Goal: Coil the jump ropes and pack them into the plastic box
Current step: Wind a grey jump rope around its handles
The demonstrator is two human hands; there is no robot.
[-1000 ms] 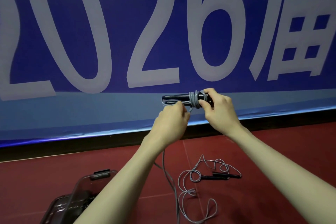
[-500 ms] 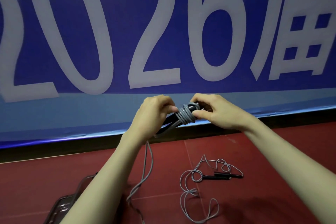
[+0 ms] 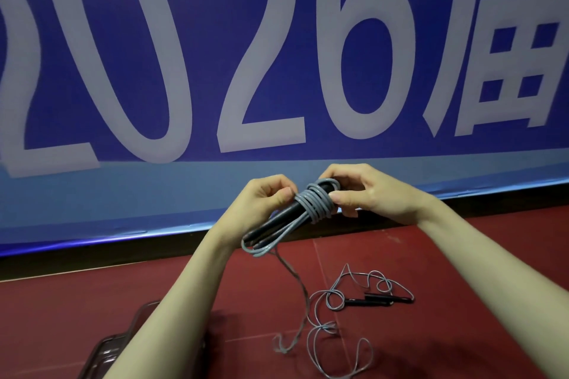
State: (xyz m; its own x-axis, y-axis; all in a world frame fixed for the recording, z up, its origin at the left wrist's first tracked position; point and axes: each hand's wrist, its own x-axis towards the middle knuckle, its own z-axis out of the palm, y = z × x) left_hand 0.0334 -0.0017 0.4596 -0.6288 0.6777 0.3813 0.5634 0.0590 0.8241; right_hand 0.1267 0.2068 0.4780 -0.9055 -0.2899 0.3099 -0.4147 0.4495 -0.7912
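Facing a blue banner [image 3: 277, 55] with large pale numerals above a red floor [image 3: 446, 255], we hold a jump rope [image 3: 314, 203] up in front of us. Low at the left edge sits the plastic box [image 3: 114, 351], partly hidden by our left forearm. A second jump rope [image 3: 354, 301] lies loose on the floor, well apart from the box. Our right hand [image 3: 369, 191] pinches the black handles where grey cord is wound round them. Our left hand [image 3: 268, 197] grips the cord beside the coil, fingers curled; a loose tail hangs down, blurred.
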